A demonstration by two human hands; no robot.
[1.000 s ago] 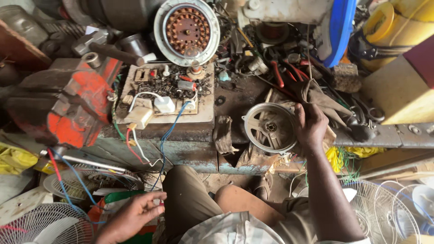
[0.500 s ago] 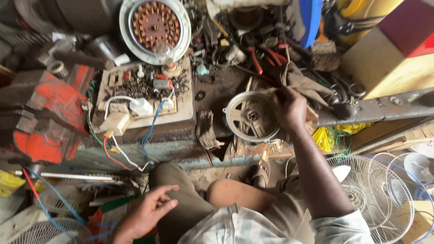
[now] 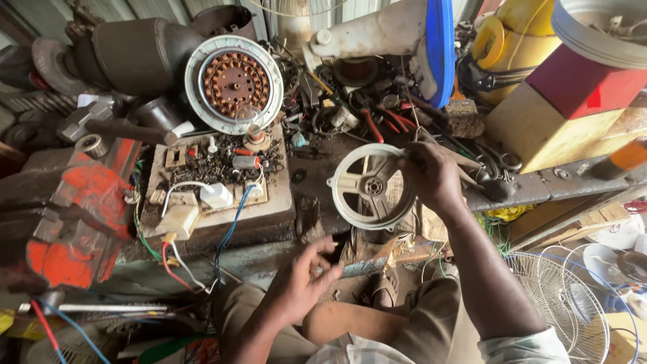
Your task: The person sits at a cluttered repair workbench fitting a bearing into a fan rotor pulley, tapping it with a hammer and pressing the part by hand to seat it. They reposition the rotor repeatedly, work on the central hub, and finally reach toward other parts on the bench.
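My right hand (image 3: 431, 176) grips the rim of a round white spoked motor cover (image 3: 367, 187), holding it tilted up above the cluttered workbench (image 3: 317, 168). My left hand (image 3: 303, 280) hovers lower, over my knee, fingers spread, with nothing in it; its fingertips are close to a flat metal strip (image 3: 360, 267) at the bench's front edge. A wound motor stator (image 3: 234, 83) with copper coils stands at the back of the bench.
A wooden board (image 3: 276, 202) with sockets, a white plug and loose wires lies left of the cover. An orange vise (image 3: 71, 216) sits at far left. Red-handled pliers (image 3: 374, 125) and scissors (image 3: 502, 160) lie among tools. A wire fan guard (image 3: 559, 296) rests at lower right.
My right hand has lifted the white cover up off the bench and tilted it. My left hand has risen from near the floor up toward the bench's front edge.
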